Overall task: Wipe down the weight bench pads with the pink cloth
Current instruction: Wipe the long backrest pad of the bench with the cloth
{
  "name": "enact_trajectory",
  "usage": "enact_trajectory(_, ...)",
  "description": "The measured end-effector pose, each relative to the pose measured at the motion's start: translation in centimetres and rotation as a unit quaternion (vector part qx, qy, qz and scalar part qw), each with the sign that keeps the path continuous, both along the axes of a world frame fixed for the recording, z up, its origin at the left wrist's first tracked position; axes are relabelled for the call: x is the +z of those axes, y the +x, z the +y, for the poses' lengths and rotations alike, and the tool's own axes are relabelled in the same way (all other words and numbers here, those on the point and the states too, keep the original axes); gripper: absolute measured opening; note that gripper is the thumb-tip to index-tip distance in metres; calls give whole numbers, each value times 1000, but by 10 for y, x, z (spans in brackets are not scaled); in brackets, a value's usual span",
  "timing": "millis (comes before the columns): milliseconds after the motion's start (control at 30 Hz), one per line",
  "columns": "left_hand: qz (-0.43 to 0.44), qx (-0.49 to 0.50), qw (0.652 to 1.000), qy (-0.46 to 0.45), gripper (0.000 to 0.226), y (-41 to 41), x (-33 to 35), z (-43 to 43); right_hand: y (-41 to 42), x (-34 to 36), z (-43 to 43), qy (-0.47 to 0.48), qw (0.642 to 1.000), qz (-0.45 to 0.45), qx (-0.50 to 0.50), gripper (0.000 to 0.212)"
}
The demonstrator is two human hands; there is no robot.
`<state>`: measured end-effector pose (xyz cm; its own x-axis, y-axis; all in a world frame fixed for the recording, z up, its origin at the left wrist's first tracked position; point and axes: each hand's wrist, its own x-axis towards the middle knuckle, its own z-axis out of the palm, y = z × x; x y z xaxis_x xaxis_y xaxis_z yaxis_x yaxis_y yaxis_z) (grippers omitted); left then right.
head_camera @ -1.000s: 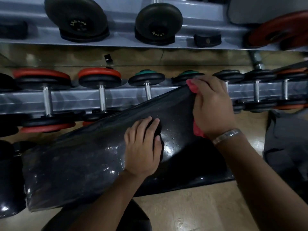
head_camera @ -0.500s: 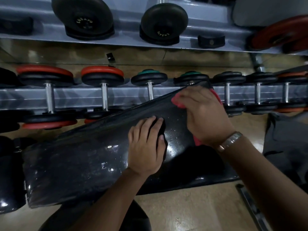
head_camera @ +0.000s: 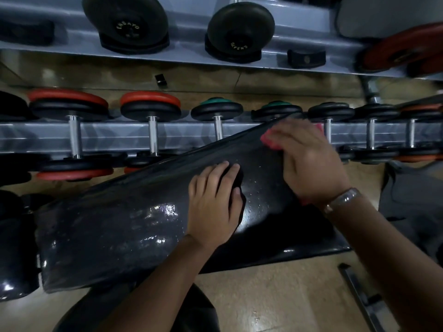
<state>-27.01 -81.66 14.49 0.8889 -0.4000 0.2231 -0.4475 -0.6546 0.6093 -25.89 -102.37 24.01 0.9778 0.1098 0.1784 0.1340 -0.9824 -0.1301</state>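
A long black bench pad (head_camera: 115,226) slants from lower left to upper right, glossy and dotted with water drops. My right hand (head_camera: 309,161) presses the pink cloth (head_camera: 268,141) flat against the pad's upper right end; the cloth shows only at my fingertips and below my wrist. My left hand (head_camera: 213,202) lies palm down on the middle of the pad, fingers together over a dark object I cannot make out. A second black pad (head_camera: 275,248) lies lower, beneath the raised one.
A grey rack (head_camera: 115,137) with several dumbbells (head_camera: 74,137) runs behind the pad. A higher shelf holds large black dumbbells (head_camera: 124,22). Tan floor (head_camera: 275,295) lies below, with a metal bench foot (head_camera: 359,295) at the lower right and a dark seat at the bottom.
My right hand has slid the pink cloth from the pad's top edge leftward and down over its upper end. My left hand has stayed in place on the pad.
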Motion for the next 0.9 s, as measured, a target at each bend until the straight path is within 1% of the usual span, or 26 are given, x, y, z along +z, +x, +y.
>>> enact_trajectory(67,11,-8,1000,-13,42,1,4,3,8,-3,8,-32,995,-20,-93,42)
enact_trajectory(100,14,-15,999,-24,40,4,6,6,7,-4,17,-46,992,-21,-118,44)
enact_trajectory(133,17,-21,999,-35,39,7,7,10,2,-5,26,-52,992,-11,-117,46)
enact_trajectory(167,20,-19,999,-41,38,11,7,15,-8,-6,33,-53,995,6,-89,48)
enact_trajectory(233,29,11,999,-35,38,20,4,23,-36,-4,39,-43,998,42,16,50)
enact_trajectory(267,36,26,999,-28,38,23,1,26,-48,-2,37,-44,996,48,53,50)
enact_trajectory(300,43,35,998,-18,38,25,-3,28,-54,0,31,-49,996,41,61,49)
enact_trajectory(333,47,36,998,-8,39,26,-6,29,-55,1,25,-46,998,25,41,48)
enact_trajectory(433,39,30,999,9,41,24,-15,29,-48,-1,32,-33,995,-17,-91,48)
enact_trajectory(467,35,31,999,8,41,23,-16,29,-51,-3,41,-40,994,-16,-101,50)
enact_trajectory(500,29,32,999,7,41,23,-18,29,-58,-6,48,-47,996,-2,-76,52)
enact_trajectory(567,19,33,999,5,40,23,-20,29,-79,-8,54,-45,997,53,36,54)
enact_trajectory(600,14,33,999,4,40,23,-20,29,-87,-5,50,-43,993,71,86,52)
enact_trajectory(633,10,34,999,3,40,23,-21,29,-91,-2,42,-39,990,77,110,49)
enact_trajectory(667,6,36,999,2,40,22,-21,29,-89,0,35,-29,991,76,102,47)
enact_trajectory(767,-2,40,999,-4,40,22,-21,28,-80,0,39,-13,999,36,-19,49)
enact_trajectory(800,-5,41,999,-5,40,22,-21,28,-81,-2,48,-21,999,31,-35,48)
enact_trajectory(833,-8,40,999,-6,40,22,-21,28,-87,-5,54,-25,999,34,-19,47)
enact_trajectory(900,-14,39,999,-6,39,22,-21,28,-103,-7,55,-29,994,69,82,42)
